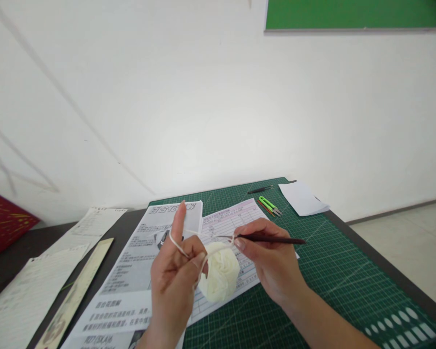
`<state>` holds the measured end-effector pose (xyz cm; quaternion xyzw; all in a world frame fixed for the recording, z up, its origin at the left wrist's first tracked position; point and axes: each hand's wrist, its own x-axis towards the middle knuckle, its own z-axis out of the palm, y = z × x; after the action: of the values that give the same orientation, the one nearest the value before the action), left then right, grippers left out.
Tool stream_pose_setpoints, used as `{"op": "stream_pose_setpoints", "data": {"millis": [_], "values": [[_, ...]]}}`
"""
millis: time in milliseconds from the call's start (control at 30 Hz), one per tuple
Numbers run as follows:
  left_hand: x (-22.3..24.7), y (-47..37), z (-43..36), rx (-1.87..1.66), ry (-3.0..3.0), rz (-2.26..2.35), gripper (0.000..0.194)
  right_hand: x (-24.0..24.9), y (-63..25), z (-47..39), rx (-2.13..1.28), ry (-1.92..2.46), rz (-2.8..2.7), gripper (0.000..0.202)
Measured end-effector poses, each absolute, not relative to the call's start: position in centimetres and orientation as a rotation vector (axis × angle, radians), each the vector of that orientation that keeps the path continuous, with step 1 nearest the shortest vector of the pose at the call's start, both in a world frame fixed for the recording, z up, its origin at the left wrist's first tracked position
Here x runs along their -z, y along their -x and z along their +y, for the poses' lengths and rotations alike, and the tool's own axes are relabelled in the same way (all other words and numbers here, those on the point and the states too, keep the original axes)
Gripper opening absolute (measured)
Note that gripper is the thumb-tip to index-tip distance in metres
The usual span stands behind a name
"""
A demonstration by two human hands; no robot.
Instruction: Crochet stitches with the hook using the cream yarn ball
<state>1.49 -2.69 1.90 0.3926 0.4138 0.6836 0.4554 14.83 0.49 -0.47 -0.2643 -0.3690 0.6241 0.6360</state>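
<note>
My left hand [179,271] has its index finger raised, with a strand of cream yarn [175,242] looped round it. The thumb and other fingers pinch the yarn. In my right hand [267,247] a dark crochet hook [276,239] is held like a pencil, its thin tip pointing left. Yarn runs from the left hand to the hook, where a loop sits close to the right fingertips. Between and just below the hands, a ball of cream yarn [221,274] rests on a printed sheet [240,218].
A green cutting mat [349,286] covers much of the dark table. Green thread snips [269,204], dark tweezers [260,189] and white paper [303,198] lie at the back right. At left are a printed page [131,271], a ruler [76,291] and lined sheets [25,291]. A white wall [203,97] stands behind.
</note>
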Motion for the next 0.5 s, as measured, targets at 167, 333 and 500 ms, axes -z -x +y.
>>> {"op": "stream_pose_setpoints", "data": {"millis": [167,333,500], "values": [[-2.8,1.0,-0.9,-1.485,-0.701,0.983,0.030,0.2,-15.2,0.9,-1.459,0.587,-0.834,0.017],[-3.8,5.4,1.5,-1.446,-0.669,1.126,0.012,-0.1,-16.0,1.1,-1.493,0.617,-0.936,0.015],[-4.1,9.2,2.4,-1.730,-0.708,1.403,0.011,-0.4,-16.5,1.0,-1.533,0.625,-0.967,0.015]]}}
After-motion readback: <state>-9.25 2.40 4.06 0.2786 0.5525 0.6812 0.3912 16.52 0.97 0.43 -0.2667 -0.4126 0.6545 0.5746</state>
